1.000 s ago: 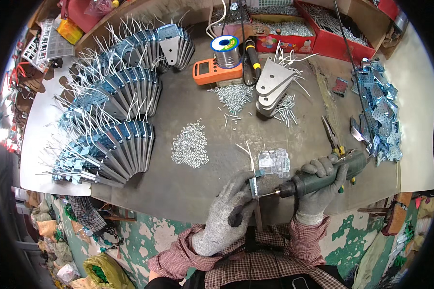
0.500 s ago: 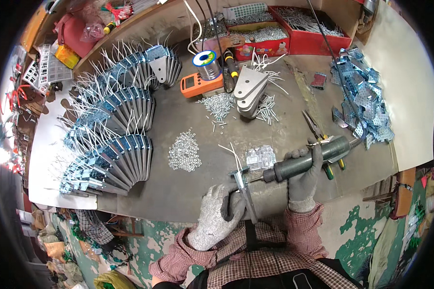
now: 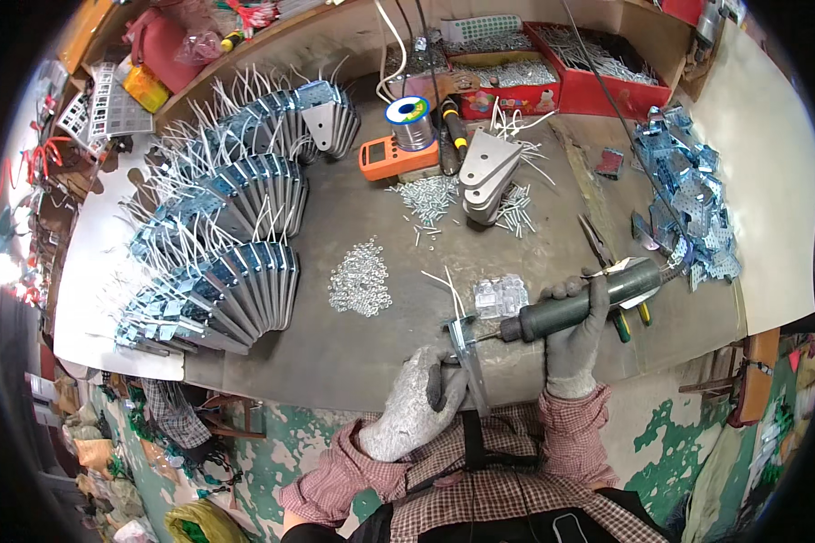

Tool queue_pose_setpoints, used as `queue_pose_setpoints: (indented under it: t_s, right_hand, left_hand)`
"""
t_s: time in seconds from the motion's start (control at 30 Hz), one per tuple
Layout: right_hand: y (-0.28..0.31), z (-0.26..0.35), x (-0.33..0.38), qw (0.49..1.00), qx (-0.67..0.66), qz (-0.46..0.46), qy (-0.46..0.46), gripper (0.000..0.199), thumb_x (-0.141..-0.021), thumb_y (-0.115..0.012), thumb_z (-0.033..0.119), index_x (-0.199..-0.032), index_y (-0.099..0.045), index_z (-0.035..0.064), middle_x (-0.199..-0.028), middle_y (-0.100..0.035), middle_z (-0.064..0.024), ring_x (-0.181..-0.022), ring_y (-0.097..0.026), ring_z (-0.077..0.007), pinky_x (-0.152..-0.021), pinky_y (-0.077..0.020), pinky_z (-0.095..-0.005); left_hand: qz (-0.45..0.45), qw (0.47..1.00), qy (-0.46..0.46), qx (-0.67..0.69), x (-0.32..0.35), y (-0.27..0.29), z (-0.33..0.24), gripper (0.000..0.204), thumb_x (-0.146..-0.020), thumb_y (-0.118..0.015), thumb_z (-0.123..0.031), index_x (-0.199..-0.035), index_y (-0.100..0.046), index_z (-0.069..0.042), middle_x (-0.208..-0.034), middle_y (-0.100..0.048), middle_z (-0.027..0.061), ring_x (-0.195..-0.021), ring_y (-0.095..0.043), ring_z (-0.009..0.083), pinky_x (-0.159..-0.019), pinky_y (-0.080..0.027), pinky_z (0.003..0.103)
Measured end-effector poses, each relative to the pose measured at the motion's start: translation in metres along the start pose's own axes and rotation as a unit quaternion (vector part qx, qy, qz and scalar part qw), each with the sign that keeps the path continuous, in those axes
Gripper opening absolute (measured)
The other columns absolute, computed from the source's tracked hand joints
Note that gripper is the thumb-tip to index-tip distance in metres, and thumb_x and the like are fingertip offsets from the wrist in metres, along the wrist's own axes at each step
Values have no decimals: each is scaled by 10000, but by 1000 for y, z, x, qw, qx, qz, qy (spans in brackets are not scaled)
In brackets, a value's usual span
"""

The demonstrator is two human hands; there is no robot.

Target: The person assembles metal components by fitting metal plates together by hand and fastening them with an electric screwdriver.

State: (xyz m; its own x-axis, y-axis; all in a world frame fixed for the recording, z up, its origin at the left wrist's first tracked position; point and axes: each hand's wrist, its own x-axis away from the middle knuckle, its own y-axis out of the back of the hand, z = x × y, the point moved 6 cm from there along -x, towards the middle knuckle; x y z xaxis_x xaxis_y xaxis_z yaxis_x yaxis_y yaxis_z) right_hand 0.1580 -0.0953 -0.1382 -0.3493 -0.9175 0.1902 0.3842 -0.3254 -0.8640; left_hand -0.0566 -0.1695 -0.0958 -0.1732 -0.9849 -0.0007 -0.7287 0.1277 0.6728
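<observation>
My left hand [image 3: 418, 395], in a pale grey knitted glove, pinches a narrow metal bracket [image 3: 470, 360] held nearly upright at the table's near edge. Two white wires [image 3: 453, 290] rise from the bracket's top. In my right hand [image 3: 572, 348], also gloved, is a dark electric screwdriver [image 3: 566, 314] lying almost level. Its bit points left and meets the bracket's right face; the exact contact is too small to make out. Clear plastic pieces [image 3: 500, 297] lie just beyond the bit. A heap of small nuts [image 3: 360, 279] is to the left of the bracket.
Rows of wired brackets [image 3: 244, 294] fill the left. Stacked brackets [image 3: 487, 167] stand among screws [image 3: 428, 199], near a solder spool [image 3: 414, 131] and orange meter [image 3: 398, 159]. Pliers [image 3: 598, 242] lie beside the screwdriver. Blue perforated plates [image 3: 697, 199] and red boxes [image 3: 598, 72] are farther off.
The whole view has shifted slightly, so the table's things appear farther right. The bracket has turned a little and shows more of its face. Both hands keep their grips.
</observation>
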Motion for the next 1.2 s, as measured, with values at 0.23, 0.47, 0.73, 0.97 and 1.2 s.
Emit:
queue_pose_setpoints:
  t_s: [0.23,0.47,0.73,0.97,1.2]
  right_hand:
    - [-10,3,-8,952,-288,73,-77,339,-964,-630,319,-1197,-515,101,-818,-499,1,-784,-528,-141,-877,-482,-356]
    - [-1,-6,-8,983,-156,59,-82,343,-984,-608,288,-1229,-523,63,-829,-533,-2,-796,-558,-137,-843,-503,-356]
    - [1,-8,-12,985,-143,45,-89,330,-982,-613,283,-1221,-540,67,-832,-538,-6,-802,-564,-143,-844,-501,-349]
    - [3,-7,-10,988,-125,30,-91,320,-985,-606,288,-1215,-543,76,-851,-541,-1,-803,-564,-144,-852,-495,-348]
    - [1,-10,-10,990,-104,18,-93,317,-983,-604,306,-1197,-539,81,-844,-530,4,-811,-559,-142,-844,-490,-355]
  left_hand:
    - [-118,936,-323,79,2,5,-30,341,-733,-582,71,-1049,-614,-52,-1267,-546,205,-1137,-584,421,-975,-481,495]
    - [-191,931,-119,-287,-37,57,5,294,-777,-644,-23,-1066,-604,-60,-1113,-592,165,-1034,-575,346,-863,-494,447]
    - [12,843,-146,-518,-63,40,28,205,-782,-573,-120,-934,-670,-22,-1026,-598,137,-1028,-555,296,-908,-457,432]
    - [-58,939,-109,-320,-63,44,20,238,-779,-672,-148,-979,-609,-37,-1001,-582,154,-932,-586,310,-816,-486,419]
    - [-126,982,-62,129,-13,13,9,325,-734,-787,-30,-984,-581,-48,-1039,-643,139,-941,-646,277,-807,-525,351]
